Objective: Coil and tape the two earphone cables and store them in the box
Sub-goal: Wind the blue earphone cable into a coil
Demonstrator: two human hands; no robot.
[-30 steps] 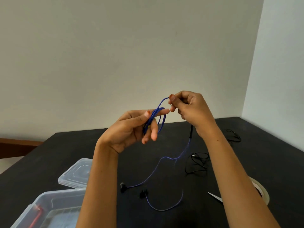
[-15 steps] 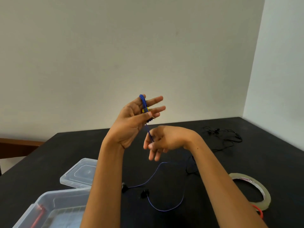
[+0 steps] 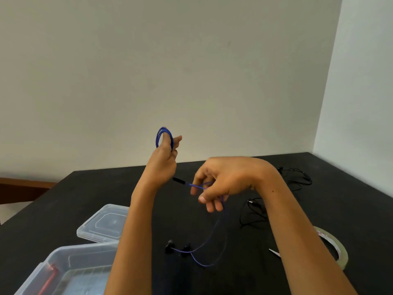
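One person, two bare hands, over a black table (image 3: pixel 74 201). The left hand (image 3: pixel 162 160) is raised above the far edge. Several loops of the one blue earphone cable (image 3: pixel 164 136) are wound round its upright fingers, and the thumb seems to pin the loops at their base. The right hand (image 3: pixel 225 182), lower and to the right, pinches a single strand of the same cable between thumb and fingertips. From there the blue strand drops to the table and ends in two black earbuds (image 3: pixel 170 248) lying side by side near the middle. A second, black earphone cable (image 3: pixel 253 211) lies loose on the right, running towards the far right corner. At near left stands one clear plastic box (image 3: pixel 63 258), open, with something red (image 3: pixel 50 277) inside; its lid (image 3: pixel 104 224) lies flat just beyond it. One roll of tape (image 3: pixel 340 250) sits at near right, partly behind the right forearm, with one pale blade tip (image 3: pixel 275 252) showing beside it.
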